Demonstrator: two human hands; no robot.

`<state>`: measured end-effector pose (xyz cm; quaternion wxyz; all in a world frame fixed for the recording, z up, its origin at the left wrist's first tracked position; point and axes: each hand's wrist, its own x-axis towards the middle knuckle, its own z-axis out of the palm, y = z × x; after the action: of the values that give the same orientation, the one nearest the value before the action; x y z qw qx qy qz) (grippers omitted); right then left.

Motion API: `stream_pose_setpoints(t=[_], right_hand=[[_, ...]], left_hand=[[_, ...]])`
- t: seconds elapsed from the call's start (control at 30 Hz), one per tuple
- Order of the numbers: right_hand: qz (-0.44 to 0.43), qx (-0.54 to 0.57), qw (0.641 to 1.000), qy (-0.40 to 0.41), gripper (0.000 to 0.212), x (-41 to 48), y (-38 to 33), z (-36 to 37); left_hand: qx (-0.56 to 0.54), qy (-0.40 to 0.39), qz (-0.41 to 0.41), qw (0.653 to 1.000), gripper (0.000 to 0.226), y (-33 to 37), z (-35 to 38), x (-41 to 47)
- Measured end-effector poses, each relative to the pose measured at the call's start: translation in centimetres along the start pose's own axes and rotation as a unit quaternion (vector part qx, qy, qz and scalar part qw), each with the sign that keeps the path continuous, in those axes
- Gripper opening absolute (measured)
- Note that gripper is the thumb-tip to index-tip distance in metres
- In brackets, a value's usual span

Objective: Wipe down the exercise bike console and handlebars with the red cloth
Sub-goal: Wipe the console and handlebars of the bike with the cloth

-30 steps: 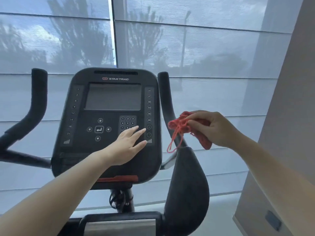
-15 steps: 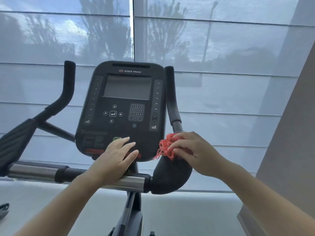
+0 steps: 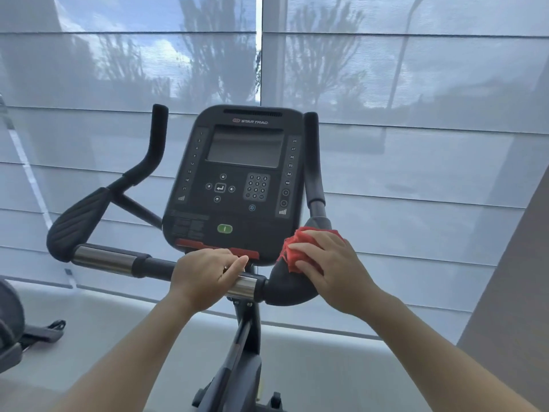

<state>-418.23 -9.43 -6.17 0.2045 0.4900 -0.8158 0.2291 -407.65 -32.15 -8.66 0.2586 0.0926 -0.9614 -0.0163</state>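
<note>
The black exercise bike console (image 3: 237, 185) stands in the middle of the view with a dark screen and keypad. A handlebar (image 3: 113, 260) with chrome sections runs below it, with black elbow pads at both ends and upright grips behind. My left hand (image 3: 205, 278) grips the bar just under the console. My right hand (image 3: 326, 266) presses the crumpled red cloth (image 3: 294, 248) onto the right elbow pad (image 3: 288, 286), fingers spread over the cloth.
Grey window blinds (image 3: 416, 144) fill the background behind the bike. A grey wall (image 3: 517, 278) rises at the right edge. Part of another machine (image 3: 12, 328) shows at the lower left. The bike's post (image 3: 240, 352) runs down between my arms.
My left hand has dropped from the console's lower face onto the handlebar and closed round it. My right hand has brought the cloth down from beside the upright grip onto the right elbow pad.
</note>
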Motion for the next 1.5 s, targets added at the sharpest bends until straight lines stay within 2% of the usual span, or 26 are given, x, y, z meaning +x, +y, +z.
stream_pose_setpoints(t=[0.1, 0.3, 0.57, 0.8, 0.93, 1.1, 1.23, 1.27, 1.4, 1.5], right_hand=[[0.014, 0.013, 1.0, -0.002, 0.025, 1.7, 0.6, -0.3], [0.063, 0.023, 0.998, 0.008, 0.024, 3.3, 0.6, 0.2], [0.013, 0.034, 0.998, 0.042, 0.021, 1.5, 0.5, 0.9], [0.084, -0.004, 0.996, 0.022, 0.024, 5.6, 1.0, 0.8], [0.04, 0.026, 0.998, 0.041, 0.021, 2.0, -0.4, 0.6], [0.005, 0.093, 0.996, 0.012, 0.021, 1.1, -0.2, -0.6], [0.056, 0.115, 0.987, 0.097, 0.023, 5.3, 1.2, -2.1], [0.066, 0.098, 0.989, 0.094, 0.024, 6.2, 1.7, -2.2], [0.048, -0.044, 0.997, -0.039, 0.031, 7.3, 2.3, -0.4], [0.051, -0.052, 0.996, -0.058, 0.032, 7.6, 2.5, -0.1]], left_hand=[[0.004, 0.017, -0.008, 1.0, 0.072, -0.1, 0.0, 0.3], [-0.005, 0.03, -0.02, 0.999, 0.072, -0.1, 0.2, 0.3], [0.008, 0.047, -0.013, 0.999, 0.066, -0.6, 0.7, 0.6], [0.022, 0.051, -0.014, 0.998, 0.069, -0.6, 1.0, 0.6], [0.02, 0.052, -0.021, 0.998, 0.069, -0.6, 1.1, 0.6], [0.027, 0.044, -0.035, 0.998, 0.073, -0.3, 0.8, 0.6], [0.022, 0.045, -0.035, 0.998, 0.07, -0.2, 0.7, 0.5], [0.021, 0.046, -0.035, 0.998, 0.069, -0.3, 0.7, 0.6], [0.009, 0.059, -0.035, 0.998, 0.066, -0.5, 0.8, 0.6], [0.0, 0.069, -0.028, 0.997, 0.065, -0.6, 0.9, 0.6]])
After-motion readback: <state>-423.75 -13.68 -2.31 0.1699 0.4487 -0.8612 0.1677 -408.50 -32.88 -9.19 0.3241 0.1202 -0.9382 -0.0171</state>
